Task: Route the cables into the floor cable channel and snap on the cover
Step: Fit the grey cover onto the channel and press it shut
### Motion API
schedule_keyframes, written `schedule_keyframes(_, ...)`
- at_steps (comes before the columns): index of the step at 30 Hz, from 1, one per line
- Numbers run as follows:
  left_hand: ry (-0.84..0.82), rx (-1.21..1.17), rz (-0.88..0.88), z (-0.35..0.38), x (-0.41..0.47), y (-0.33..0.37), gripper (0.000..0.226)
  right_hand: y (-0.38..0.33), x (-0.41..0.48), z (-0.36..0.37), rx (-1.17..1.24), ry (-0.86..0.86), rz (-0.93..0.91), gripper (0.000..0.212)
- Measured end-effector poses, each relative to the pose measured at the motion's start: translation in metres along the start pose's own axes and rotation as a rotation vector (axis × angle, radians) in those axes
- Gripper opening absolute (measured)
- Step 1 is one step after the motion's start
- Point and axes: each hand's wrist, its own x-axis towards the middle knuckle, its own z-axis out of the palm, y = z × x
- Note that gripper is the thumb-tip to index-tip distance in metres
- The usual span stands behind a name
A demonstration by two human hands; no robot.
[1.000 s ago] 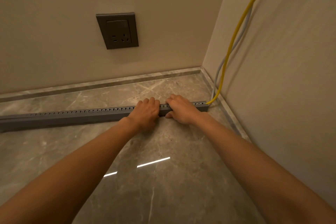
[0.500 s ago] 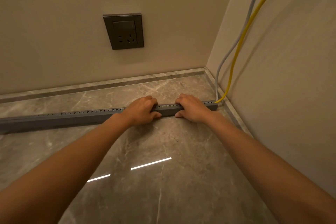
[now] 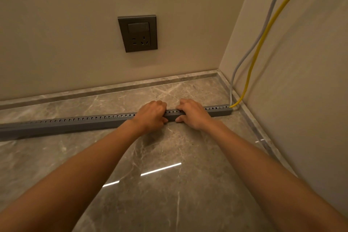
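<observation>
A long grey slotted cable channel (image 3: 79,123) lies across the marble floor, running from the left edge to the right wall. A yellow cable (image 3: 263,37) and a grey cable (image 3: 267,17) drop down the right wall and enter the channel's right end. My left hand (image 3: 152,115) and my right hand (image 3: 194,113) rest side by side on the channel near its right end, fingers curled over its top and thumbs against its near side. The part of the channel beneath the hands is hidden.
A dark wall socket (image 3: 138,33) sits on the back wall above the channel. A marble skirting (image 3: 113,88) runs along the base of both walls, which meet in a corner at the right. Glossy marble floor (image 3: 160,184) stretches toward me.
Both hands have shifted along the channel and sit closer together than half a second ago. The camera view has moved, so the socket appears further right.
</observation>
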Motion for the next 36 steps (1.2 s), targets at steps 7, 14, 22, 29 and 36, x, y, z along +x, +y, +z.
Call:
schedule_keyframes(7, -0.06, -0.005, -0.039, -0.008, -0.016, -0.032, 0.035, -0.015, 0.006, 0.003, -0.077, -0.068, 0.077, 0.04)
schedule_keyframes(14, -0.1, 0.03, -0.119, -0.015, -0.041, -0.073, 0.036, -0.068, 0.023, 0.021, -0.01, -0.068, -0.02, 0.035)
schedule_keyframes(22, -0.016, 0.108, -0.023, -0.001, -0.049, -0.075, 0.037, -0.095, 0.029, 0.031, -0.019, -0.042, -0.033, 0.034)
schedule_keyframes(29, 0.067, 0.088, 0.015, 0.007, -0.052, -0.078, 0.034, -0.099, 0.028, 0.027, -0.04, -0.029, -0.035, 0.026)
schedule_keyframes(36, 0.059, -0.195, -0.083, -0.001, -0.062, -0.097, 0.034, -0.09, 0.033, 0.025, 0.071, -0.114, -0.038, 0.03)
